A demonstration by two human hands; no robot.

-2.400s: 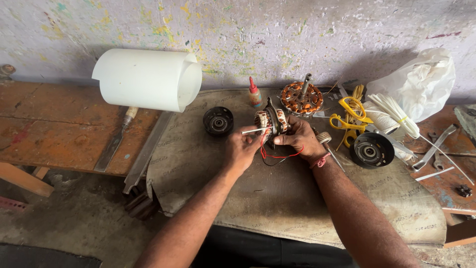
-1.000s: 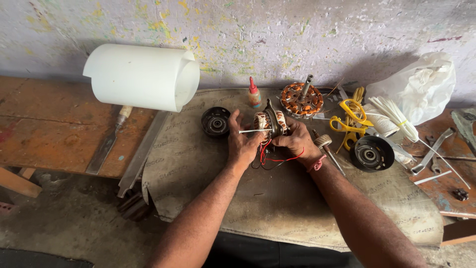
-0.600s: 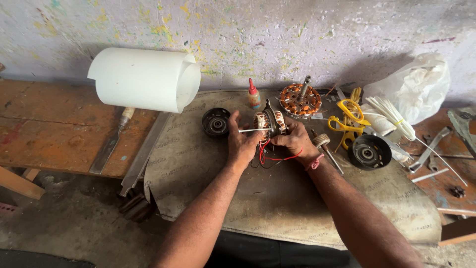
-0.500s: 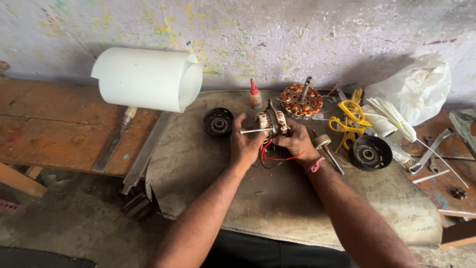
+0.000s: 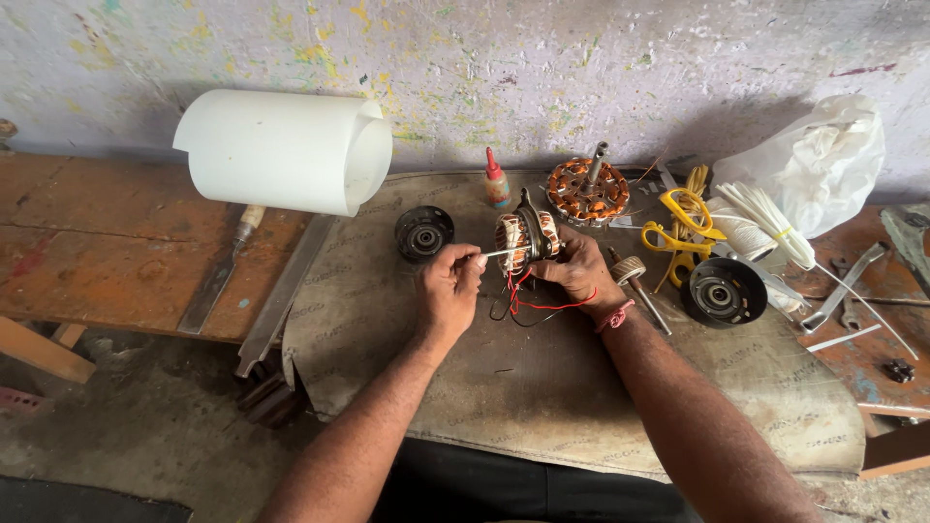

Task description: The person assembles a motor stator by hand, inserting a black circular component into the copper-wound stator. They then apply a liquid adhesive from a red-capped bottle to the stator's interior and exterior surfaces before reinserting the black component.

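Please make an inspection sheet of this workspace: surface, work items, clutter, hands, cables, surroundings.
Surface: worn grey mat over a wooden bench.
Work items: wound motor stator, with a thin white strip at its winding.
Clutter: second stator, two black end caps, yellow scissors, small glue bottle, white paper roll, plastic bag.
Hands: left hand pinches the strip; right hand grips the stator.
Cables: red leads hang from the stator.
Surroundings: paint-speckled wall.
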